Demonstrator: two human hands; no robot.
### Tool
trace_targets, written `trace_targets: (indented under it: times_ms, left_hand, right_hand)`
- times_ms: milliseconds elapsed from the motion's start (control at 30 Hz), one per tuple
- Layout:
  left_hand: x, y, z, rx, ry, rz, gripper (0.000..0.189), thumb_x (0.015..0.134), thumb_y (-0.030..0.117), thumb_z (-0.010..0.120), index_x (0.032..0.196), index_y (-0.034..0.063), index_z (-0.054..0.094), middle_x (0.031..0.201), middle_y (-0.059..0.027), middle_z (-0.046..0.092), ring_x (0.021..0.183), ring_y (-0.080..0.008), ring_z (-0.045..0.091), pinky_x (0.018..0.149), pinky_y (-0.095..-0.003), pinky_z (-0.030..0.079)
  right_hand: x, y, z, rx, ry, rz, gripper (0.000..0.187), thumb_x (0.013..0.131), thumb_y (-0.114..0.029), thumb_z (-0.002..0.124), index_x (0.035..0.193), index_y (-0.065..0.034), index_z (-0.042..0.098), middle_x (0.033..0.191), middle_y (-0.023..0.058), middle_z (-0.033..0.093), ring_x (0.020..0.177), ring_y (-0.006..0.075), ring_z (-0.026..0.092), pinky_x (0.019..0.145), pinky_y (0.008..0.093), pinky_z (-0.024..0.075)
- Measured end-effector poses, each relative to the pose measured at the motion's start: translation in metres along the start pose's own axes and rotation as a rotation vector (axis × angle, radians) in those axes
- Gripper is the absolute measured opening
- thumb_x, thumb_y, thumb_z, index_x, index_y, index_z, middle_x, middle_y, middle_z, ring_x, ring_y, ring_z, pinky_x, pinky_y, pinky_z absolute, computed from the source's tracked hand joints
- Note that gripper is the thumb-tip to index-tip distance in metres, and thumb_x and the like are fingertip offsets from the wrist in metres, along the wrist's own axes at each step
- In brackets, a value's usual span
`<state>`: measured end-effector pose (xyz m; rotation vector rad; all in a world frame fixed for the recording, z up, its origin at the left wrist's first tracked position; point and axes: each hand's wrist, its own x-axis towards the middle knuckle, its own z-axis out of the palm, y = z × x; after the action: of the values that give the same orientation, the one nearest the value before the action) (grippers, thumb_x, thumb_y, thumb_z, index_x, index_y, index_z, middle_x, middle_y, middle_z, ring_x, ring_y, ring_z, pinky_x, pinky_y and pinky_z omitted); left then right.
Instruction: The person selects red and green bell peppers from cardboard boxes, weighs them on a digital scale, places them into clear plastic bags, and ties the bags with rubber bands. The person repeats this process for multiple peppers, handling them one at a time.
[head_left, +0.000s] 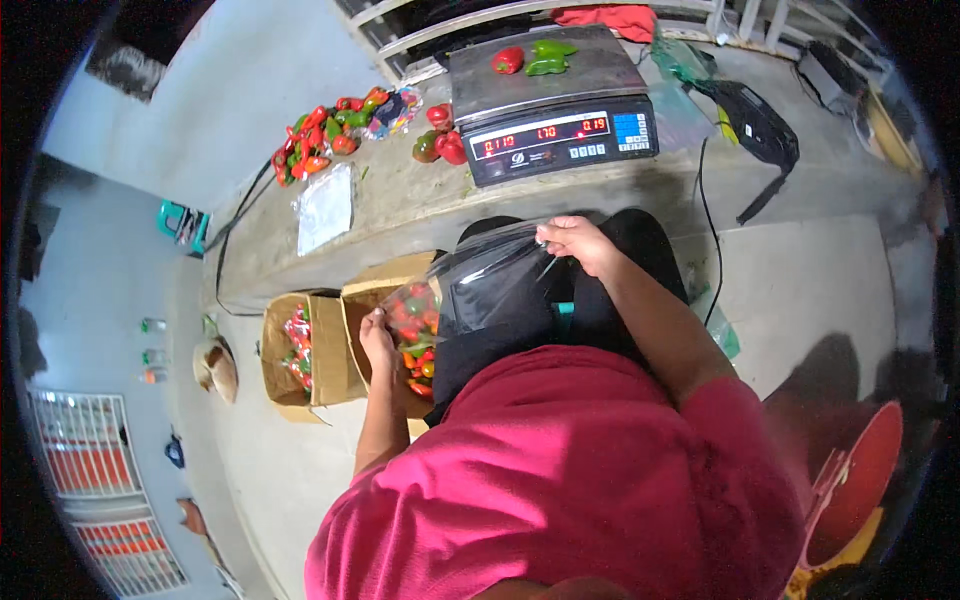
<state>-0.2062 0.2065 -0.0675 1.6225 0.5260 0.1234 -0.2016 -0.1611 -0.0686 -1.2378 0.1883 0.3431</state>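
Observation:
A clear plastic bag (480, 277) is stretched over my lap between my two hands. My right hand (574, 241) pinches its gathered end, and my left hand (379, 341) grips the opposite end, above a cardboard box (365, 300) of loose red, green and orange peppers (420, 367). Beyond my knees a digital scale (559, 139) stands on the concrete ledge, its display lit. One red pepper (508, 60) and green peppers (547, 66) lie on its metal platform. Left of the scale are more peppers (440, 144). Whether the bag holds anything is hard to tell.
Another cardboard box (328, 352) with bagged peppers stands at left. On the ledge (405, 202) lie a pepper pile (319, 139), a stack of clear bags (325, 210) and a black waist bag (757, 131). A black cable (709, 217) hangs over its edge. A red container (855, 487) stands lower right.

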Motion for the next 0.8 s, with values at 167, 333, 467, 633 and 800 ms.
trace_targets:
  times_ms: [167, 333, 467, 633, 800]
  left_hand:
    - [0.006, -0.006, 0.006, -0.055, -0.066, -0.025, 0.014, 0.086, 0.018, 0.050, 0.082, 0.0058, 0.055, 0.074, -0.0006, 0.055, 0.067, -0.0114, 0.048, 0.066, -0.0250, 0.040]
    - [0.011, 0.001, 0.011, -0.003, -0.138, 0.015, 0.018, 0.086, 0.018, 0.047, 0.088, 0.0023, 0.056, 0.080, -0.0038, 0.057, 0.073, -0.0135, 0.051, 0.067, -0.0281, 0.042]
    - [0.025, -0.015, -0.004, 0.210, -0.049, 0.179, 0.024, 0.083, 0.017, 0.053, 0.097, -0.0015, 0.054, 0.088, -0.0058, 0.058, 0.079, -0.0156, 0.053, 0.071, -0.0303, 0.043]
    - [-0.036, 0.057, 0.065, 0.852, 0.071, 0.838, 0.033, 0.072, 0.010, 0.060, 0.103, 0.0044, 0.054, 0.101, -0.0142, 0.051, 0.097, -0.0286, 0.047, 0.085, -0.0384, 0.036]
    - [-0.071, 0.082, 0.123, 0.746, -0.242, 1.061, 0.034, 0.070, 0.008, 0.059, 0.103, 0.0047, 0.054, 0.108, -0.0178, 0.049, 0.103, -0.0321, 0.044, 0.090, -0.0395, 0.033]
  right_hand:
    - [0.006, 0.004, 0.004, -0.146, 0.087, -0.010, 0.029, 0.085, -0.033, 0.052, 0.081, -0.0051, 0.058, 0.071, -0.0012, 0.054, 0.059, 0.0069, 0.043, 0.058, 0.0217, 0.0381]
    - [0.007, 0.003, 0.004, 0.098, 0.094, -0.134, 0.028, 0.087, -0.030, 0.048, 0.078, -0.0043, 0.053, 0.066, 0.0013, 0.050, 0.054, 0.0097, 0.044, 0.050, 0.0237, 0.0384]
    - [0.003, -0.002, 0.008, -0.053, 0.131, -0.203, 0.027, 0.088, -0.029, 0.045, 0.081, -0.0042, 0.053, 0.066, 0.0001, 0.050, 0.054, 0.0092, 0.044, 0.050, 0.0238, 0.0383]
    - [0.004, -0.007, 0.003, -0.177, 0.149, -0.187, 0.025, 0.087, -0.028, 0.048, 0.078, -0.0045, 0.052, 0.065, -0.0004, 0.049, 0.050, 0.0090, 0.041, 0.049, 0.0231, 0.0367]
    - [0.011, 0.000, -0.001, 0.032, -0.006, -0.221, 0.018, 0.088, -0.017, 0.044, 0.087, -0.0038, 0.056, 0.065, -0.0009, 0.049, 0.057, 0.0079, 0.043, 0.051, 0.0221, 0.0379]
